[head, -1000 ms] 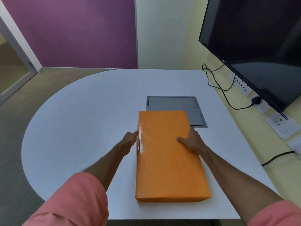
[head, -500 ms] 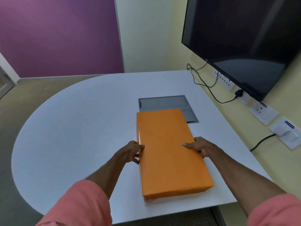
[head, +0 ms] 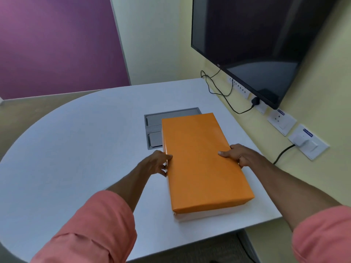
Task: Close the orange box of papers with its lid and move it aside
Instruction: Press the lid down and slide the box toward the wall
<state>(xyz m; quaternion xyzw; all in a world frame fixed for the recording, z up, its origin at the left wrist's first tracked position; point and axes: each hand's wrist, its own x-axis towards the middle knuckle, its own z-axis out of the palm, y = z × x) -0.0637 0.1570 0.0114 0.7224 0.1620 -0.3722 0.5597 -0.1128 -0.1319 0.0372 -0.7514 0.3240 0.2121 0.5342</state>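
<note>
The orange box (head: 201,162) lies lengthwise on the white table (head: 76,149), its orange lid fully on top and a pale strip of the base showing under the near end. My left hand (head: 154,164) grips the box's left long side, thumb on the lid's edge. On the right long side my right hand (head: 237,154) holds it, with the thumb lying on the lid. The papers inside are hidden.
A grey cable hatch (head: 154,128) is set into the table, partly covered by the box's far end. A dark wall screen (head: 256,40) hangs at the right, with sockets (head: 281,122) and black cables (head: 222,90) below it. The table's right edge is close to the box.
The box has shifted to the right, towards the wall side of the table, and turned slightly. Both hands slid back along its sides and now grip it near the middle.
</note>
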